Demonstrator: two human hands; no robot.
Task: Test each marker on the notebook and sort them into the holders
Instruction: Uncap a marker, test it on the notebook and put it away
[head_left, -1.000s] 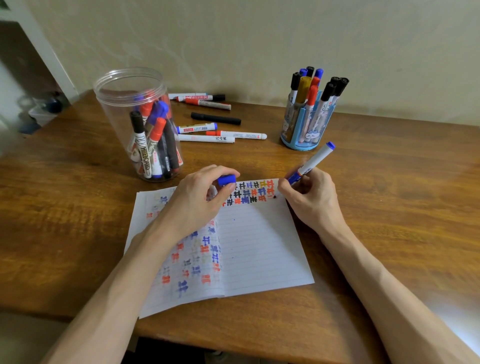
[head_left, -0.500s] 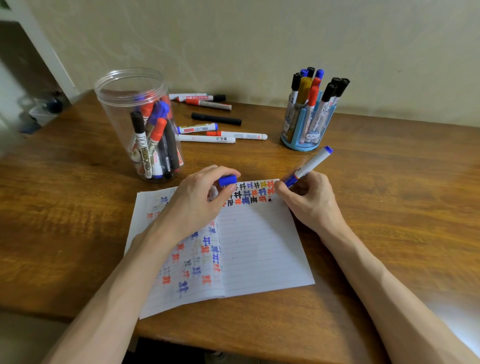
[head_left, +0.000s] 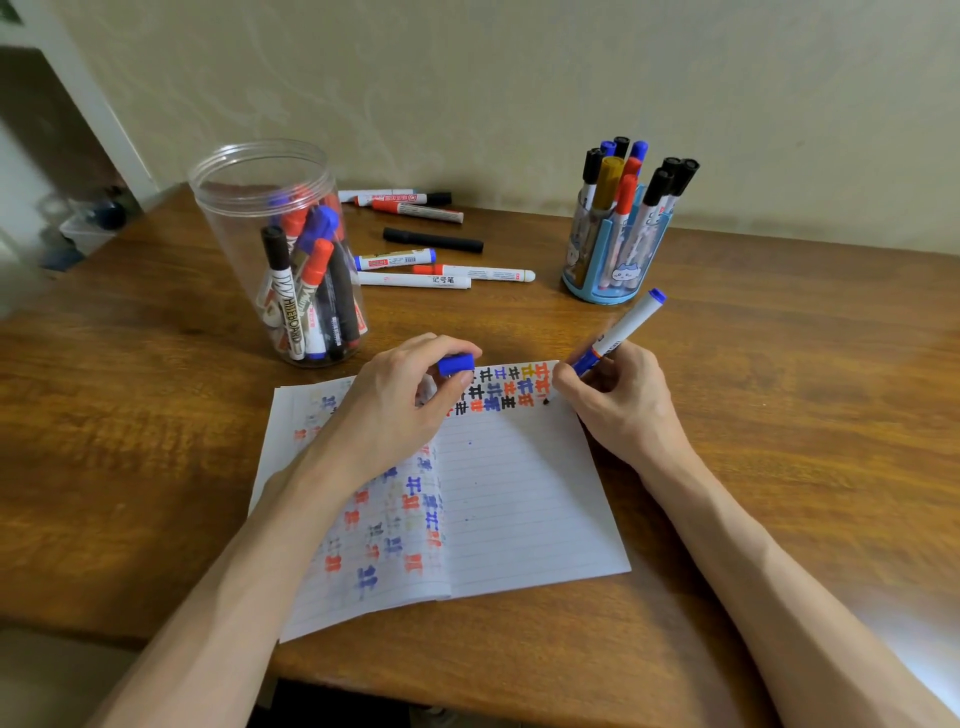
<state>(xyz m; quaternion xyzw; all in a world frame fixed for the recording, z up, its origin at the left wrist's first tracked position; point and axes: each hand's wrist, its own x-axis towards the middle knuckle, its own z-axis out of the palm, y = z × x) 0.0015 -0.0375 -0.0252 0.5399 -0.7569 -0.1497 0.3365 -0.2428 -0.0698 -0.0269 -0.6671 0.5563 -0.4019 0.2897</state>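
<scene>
The notebook (head_left: 519, 509) had white ruled pages bearing blue, red, black and orange marks. The marker (head_left: 626, 325) had a white barrel, blue at both ends; the cap (head_left: 455, 364) was blue. The jar (head_left: 228, 218) was clear. The holder (head_left: 602, 260) was light blue with a cartoon print. The tabletop (head_left: 779, 415) showed brown wood grain.
</scene>
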